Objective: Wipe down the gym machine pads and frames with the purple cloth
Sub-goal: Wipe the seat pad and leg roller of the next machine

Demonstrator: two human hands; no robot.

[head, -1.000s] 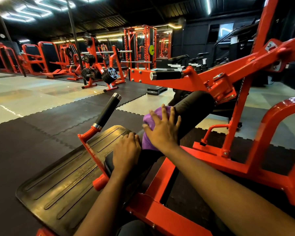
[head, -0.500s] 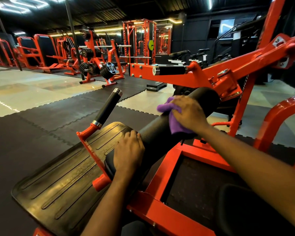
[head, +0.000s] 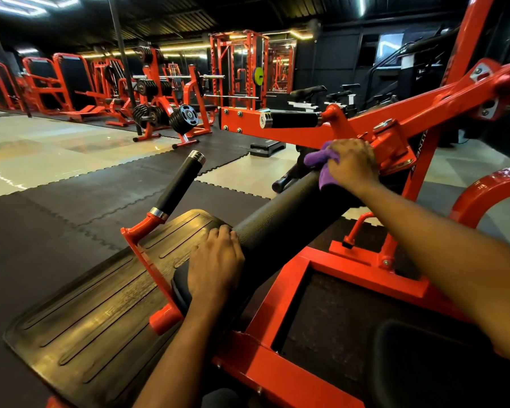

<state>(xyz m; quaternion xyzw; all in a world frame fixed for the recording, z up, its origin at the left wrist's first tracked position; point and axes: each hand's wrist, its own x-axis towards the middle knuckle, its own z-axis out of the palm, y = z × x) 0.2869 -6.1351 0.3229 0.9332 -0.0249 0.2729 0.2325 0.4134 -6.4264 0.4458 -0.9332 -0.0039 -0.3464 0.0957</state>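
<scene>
A long black roller pad (head: 280, 219) slants up from the near left to the far right of a red machine frame (head: 295, 278). My right hand (head: 352, 164) holds the purple cloth (head: 321, 166) against the pad's far upper end, just below the red pivot bracket (head: 390, 145). The cloth bunches out to the left of my fingers. My left hand (head: 215, 266) rests on the pad's near lower end, fingers curled over its top.
A black ribbed footplate (head: 89, 313) lies to the left, with a black-gripped handle (head: 178, 184) rising beside it. A second grip (head: 292, 120) sticks out from the red upper arm (head: 442, 101). Weight racks (head: 162, 113) and other red machines stand far across the floor.
My right hand has slid the purple cloth up the roller pad from near its lower end to the top by the pivot bracket. My left hand stays on the lower end.
</scene>
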